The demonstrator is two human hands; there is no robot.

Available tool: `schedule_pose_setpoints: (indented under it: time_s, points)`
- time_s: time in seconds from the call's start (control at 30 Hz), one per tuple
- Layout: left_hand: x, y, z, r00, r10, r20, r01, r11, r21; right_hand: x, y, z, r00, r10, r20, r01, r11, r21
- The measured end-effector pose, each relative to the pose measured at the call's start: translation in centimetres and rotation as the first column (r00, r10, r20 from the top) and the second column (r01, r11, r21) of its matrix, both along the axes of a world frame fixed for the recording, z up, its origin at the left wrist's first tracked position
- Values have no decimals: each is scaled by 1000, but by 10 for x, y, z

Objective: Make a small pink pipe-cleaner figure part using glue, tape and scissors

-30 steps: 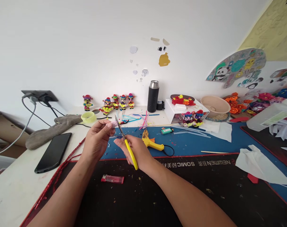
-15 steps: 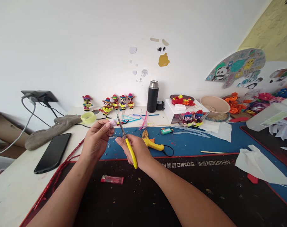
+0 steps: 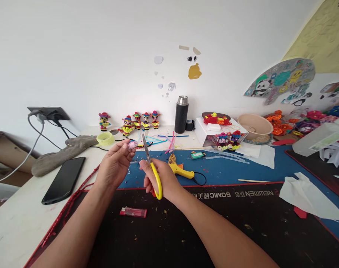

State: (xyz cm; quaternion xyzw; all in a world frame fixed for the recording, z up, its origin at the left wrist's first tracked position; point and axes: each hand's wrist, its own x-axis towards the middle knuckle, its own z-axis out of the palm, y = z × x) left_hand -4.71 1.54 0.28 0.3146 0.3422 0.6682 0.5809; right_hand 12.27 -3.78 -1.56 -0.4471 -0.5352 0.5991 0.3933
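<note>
Between the thumb and fingers of my left hand [image 3: 117, 158] is a small fuzzy piece in pale purple [image 3: 132, 145], with some blue at its top. Its exact kind I cannot make out. My right hand [image 3: 160, 175] grips a pair of scissors [image 3: 156, 175] by its yellow handles, blades pointing up and slightly left. The blades stand just right of the purple piece, apart from it. Behind my right hand a yellow glue gun [image 3: 183, 172] lies on the blue mat. A red lighter [image 3: 133, 212] rests on the black mat below my hands.
Several small figures [image 3: 127, 124] stand along the wall beside a black thermos [image 3: 181, 115]. Coloured pipe cleaners [image 3: 172, 141] lie in front. At left are a phone [image 3: 63, 180], red twisted strands [image 3: 66, 208] and tape [image 3: 105, 139]. A white box [image 3: 207, 130] and a bowl [image 3: 254, 126] stand at right.
The purple piece has turned in my left fingers, so its blue part now shows. My right hand and the scissors have shifted slightly, with the blades looking closer together.
</note>
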Motion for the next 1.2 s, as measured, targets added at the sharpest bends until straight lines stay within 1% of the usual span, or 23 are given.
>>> schedule_pose_setpoints:
  time_s: [0.2, 0.4, 0.47, 0.57, 0.6, 0.73, 0.8, 0.97, 1.2]
  points:
    - [0, -1, 2, 1000, -17, -4, 17, 1000, -14, 0, -1, 4, 998, 17, -58, -13, 998, 66]
    - [-1, 0, 1, 1000, -16, 16, 17, 1000, -26, 1, 1, -3, 992, 66, -103, -56, 994, 94]
    - [-1, 0, 1, 1000, -12, 16, 12, 1000, -27, 2, 2, -5, 993, 84, -79, -74, 990, 120]
    - [-2, 1, 1, 1000, 1, 8, -1, 999, -33, 2, 0, -6, 994, 107, 8, -106, 975, 194]
    - [-1, 1, 1, 1000, 5, 4, -5, 999, -32, 1, -1, -5, 993, 111, 28, -114, 974, 198]
    - [0, -1, 2, 999, 24, -23, -23, 1000, 8, -1, -2, -5, 996, 57, 65, -64, 991, 116]
    - [1, -2, 3, 998, 32, -46, -30, 998, 47, -1, -2, -3, 996, 28, 89, -37, 994, 99]
    - [4, -5, 5, 993, 51, -102, -39, 993, 115, 1, -3, 2, 993, -1, 117, -12, 994, 111]
    - [5, -6, 5, 990, 57, -127, -41, 992, 121, 1, -5, 7, 985, 4, 170, -24, 993, 116]
